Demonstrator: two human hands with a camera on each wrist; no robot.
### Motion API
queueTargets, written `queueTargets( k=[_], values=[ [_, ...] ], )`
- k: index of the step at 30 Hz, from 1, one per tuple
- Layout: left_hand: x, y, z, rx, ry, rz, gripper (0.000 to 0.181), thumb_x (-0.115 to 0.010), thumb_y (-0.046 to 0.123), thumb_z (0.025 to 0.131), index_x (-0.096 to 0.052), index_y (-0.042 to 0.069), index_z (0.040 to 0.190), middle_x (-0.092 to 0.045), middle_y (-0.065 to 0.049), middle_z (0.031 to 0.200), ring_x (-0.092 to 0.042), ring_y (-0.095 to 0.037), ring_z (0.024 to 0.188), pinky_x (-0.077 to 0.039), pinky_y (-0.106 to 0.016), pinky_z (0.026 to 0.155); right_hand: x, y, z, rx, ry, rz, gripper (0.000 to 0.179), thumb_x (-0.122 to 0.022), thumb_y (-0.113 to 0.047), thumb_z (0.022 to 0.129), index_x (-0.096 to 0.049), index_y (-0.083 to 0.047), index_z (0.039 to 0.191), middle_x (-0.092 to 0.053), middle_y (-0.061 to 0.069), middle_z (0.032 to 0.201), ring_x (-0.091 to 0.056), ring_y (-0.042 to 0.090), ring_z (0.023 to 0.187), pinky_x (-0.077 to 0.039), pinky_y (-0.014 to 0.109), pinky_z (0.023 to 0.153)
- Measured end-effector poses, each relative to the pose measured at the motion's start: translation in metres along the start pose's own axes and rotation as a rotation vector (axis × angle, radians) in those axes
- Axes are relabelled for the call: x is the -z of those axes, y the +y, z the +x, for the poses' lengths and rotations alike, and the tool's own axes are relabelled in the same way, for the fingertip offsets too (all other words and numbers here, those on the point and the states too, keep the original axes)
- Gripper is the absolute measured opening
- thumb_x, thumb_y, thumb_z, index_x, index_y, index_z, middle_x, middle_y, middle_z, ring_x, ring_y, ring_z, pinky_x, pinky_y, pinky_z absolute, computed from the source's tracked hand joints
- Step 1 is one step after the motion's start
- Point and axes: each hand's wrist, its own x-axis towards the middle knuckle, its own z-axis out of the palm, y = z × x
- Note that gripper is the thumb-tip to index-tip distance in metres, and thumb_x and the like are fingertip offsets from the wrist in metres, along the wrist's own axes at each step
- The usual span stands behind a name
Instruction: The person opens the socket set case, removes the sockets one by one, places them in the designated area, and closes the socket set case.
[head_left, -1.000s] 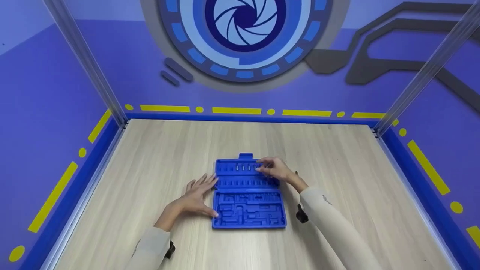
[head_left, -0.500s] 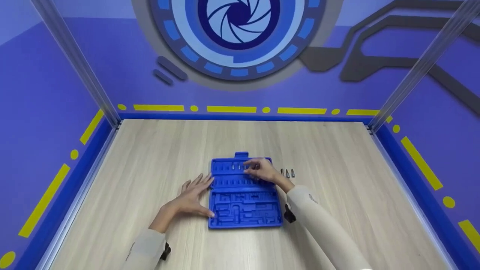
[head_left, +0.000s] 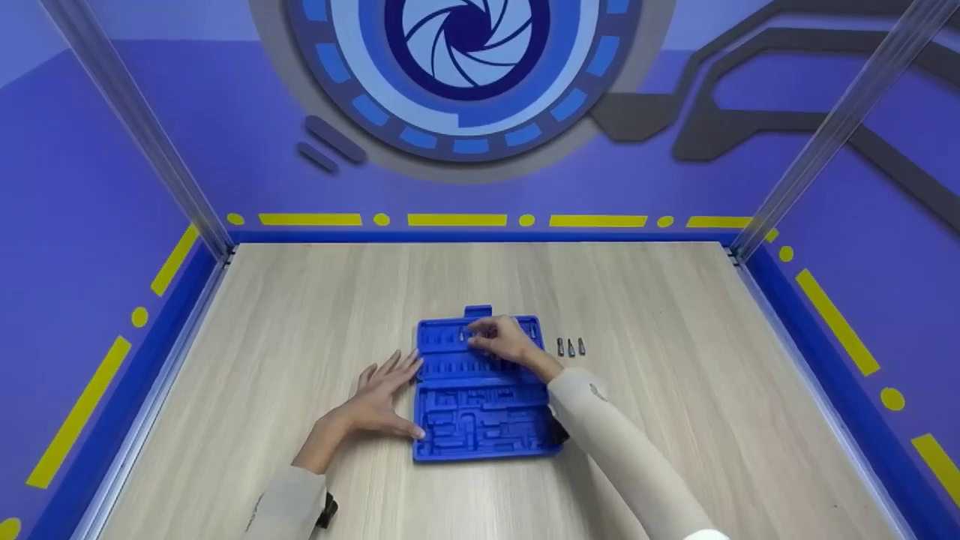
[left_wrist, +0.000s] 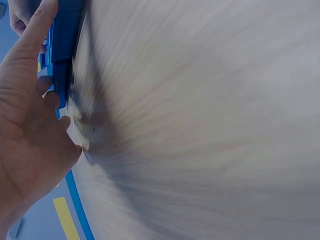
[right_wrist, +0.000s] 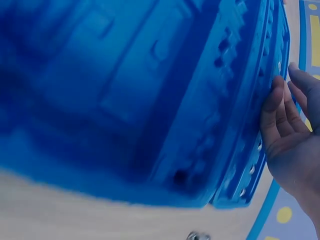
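Observation:
An open blue plastic case [head_left: 484,452] lies flat on the table, its rows of small slots in the far half and shaped recesses in the near half. My left hand [head_left: 375,405] rests spread along its left side, thumb at the near corner and fingertips at the edge. Over the far row of slots is my right hand [head_left: 508,343], thumb and index finger apart, fingertips down at the slots. Metal screwdriver bits [right_wrist: 252,169] sit in that row. One bit [head_left: 534,331] shows right of the hand; others are hidden beneath it.
Several loose bits [head_left: 571,348] lie on the wooden table [head_left: 645,300] just right of the case. A latch tab [head_left: 478,310] sticks out at the case's far edge. Blue walls [head_left: 600,180] enclose the table at the back and sides.
My right hand has moved left along the far row of slots, uncovering a bit at the right end and the loose bits on the table. The left hand stays at the case's side.

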Motion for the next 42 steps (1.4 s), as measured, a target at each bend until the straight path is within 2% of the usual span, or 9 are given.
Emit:
queueTargets(
  k=[4, 7, 10, 12, 25, 33, 38, 40, 42],
  values=[
    [0.0, 0.0, -0.001, -0.006, 0.002, 0.007, 0.13, -0.093, 0.055, 0.064, -0.023, 0.008, 0.162, -0.013, -0.015, 0.172, -0.005, -0.049, 0.157, -0.002, -0.077, 0.119, -0.01, -0.005, 0.008, -0.013, 0.041, -0.105, 0.027, -0.07, -0.015, 0.097, -0.073, -0.001, 0.121, -0.076, 0.014, 0.102, -0.067, 0.013, 0.077, -0.057, 0.028, 0.071],
    [0.0, 0.0, -0.001, -0.013, 0.007, 0.009, 0.129, -0.093, 0.054, 0.064, -0.024, 0.007, 0.162, -0.014, -0.016, 0.172, -0.005, -0.05, 0.157, -0.003, -0.077, 0.118, -0.015, -0.009, 0.013, -0.065, 0.075, -0.212, 0.028, -0.07, -0.019, 0.098, -0.074, -0.005, 0.12, -0.076, 0.011, 0.106, -0.069, 0.02, 0.089, -0.058, 0.038, 0.083],
    [0.001, 0.0, 0.0, -0.015, 0.011, 0.013, 0.129, -0.093, 0.054, 0.063, -0.024, 0.007, 0.162, -0.014, -0.017, 0.171, -0.006, -0.05, 0.157, -0.003, -0.078, 0.118, -0.018, -0.012, 0.015, -0.117, 0.091, -0.284, 0.029, -0.069, -0.024, 0.098, -0.075, -0.008, 0.121, -0.076, 0.008, 0.107, -0.069, 0.022, 0.096, -0.057, 0.043, 0.086],
    [0.001, 0.001, 0.0, -0.016, 0.009, 0.017, 0.129, -0.093, 0.054, 0.063, -0.024, 0.008, 0.162, -0.014, -0.017, 0.171, -0.006, -0.051, 0.157, -0.004, -0.078, 0.118, -0.018, -0.013, 0.016, -0.145, 0.093, -0.303, 0.03, -0.068, -0.027, 0.099, -0.075, -0.009, 0.122, -0.076, 0.008, 0.106, -0.069, 0.021, 0.094, -0.057, 0.043, 0.084],
    [0.002, 0.001, 0.0, -0.024, 0.007, 0.012, 0.13, -0.093, 0.055, 0.064, -0.023, 0.008, 0.163, -0.015, -0.016, 0.172, -0.006, -0.051, 0.157, -0.004, -0.078, 0.118, -0.02, -0.018, 0.022, -0.22, 0.079, -0.344, 0.029, -0.07, -0.027, 0.098, -0.074, -0.012, 0.122, -0.075, 0.007, 0.103, -0.068, 0.021, 0.091, -0.057, 0.042, 0.082],
    [0.002, 0.001, 0.001, -0.003, -0.002, 0.01, 0.13, -0.093, 0.056, 0.064, -0.022, 0.009, 0.163, -0.013, -0.015, 0.172, -0.005, -0.049, 0.157, -0.003, -0.076, 0.119, -0.019, -0.022, 0.021, -0.255, 0.072, -0.309, 0.027, -0.072, -0.025, 0.097, -0.071, -0.015, 0.122, -0.074, 0.006, 0.105, -0.068, 0.021, 0.091, -0.056, 0.039, 0.083],
    [0.002, 0.001, 0.001, -0.002, -0.001, 0.013, 0.129, -0.093, 0.055, 0.064, -0.023, 0.009, 0.163, -0.013, -0.015, 0.172, -0.005, -0.049, 0.157, -0.003, -0.077, 0.119, -0.019, -0.02, 0.021, -0.201, 0.074, -0.255, 0.022, -0.072, -0.022, 0.097, -0.065, -0.017, 0.116, -0.072, 0.007, 0.098, -0.062, 0.019, 0.081, -0.047, 0.034, 0.071],
    [0.002, 0.001, 0.001, 0.0, -0.001, 0.006, 0.129, -0.093, 0.055, 0.064, -0.023, 0.009, 0.163, -0.013, -0.015, 0.172, -0.004, -0.049, 0.157, -0.003, -0.077, 0.119, -0.019, -0.018, 0.019, -0.177, 0.077, -0.237, 0.019, -0.072, -0.021, 0.097, -0.065, -0.017, 0.114, -0.072, 0.007, 0.096, -0.063, 0.02, 0.081, -0.046, 0.034, 0.071],
    [0.002, 0.001, 0.0, -0.001, -0.004, -0.002, 0.129, -0.093, 0.054, 0.064, -0.023, 0.009, 0.163, -0.013, -0.015, 0.172, -0.004, -0.049, 0.157, -0.002, -0.077, 0.118, -0.019, -0.017, 0.018, -0.17, 0.078, -0.227, 0.017, -0.071, -0.022, 0.097, -0.069, -0.016, 0.113, -0.074, 0.008, 0.098, -0.067, 0.022, 0.086, -0.051, 0.037, 0.076]
  ],
)
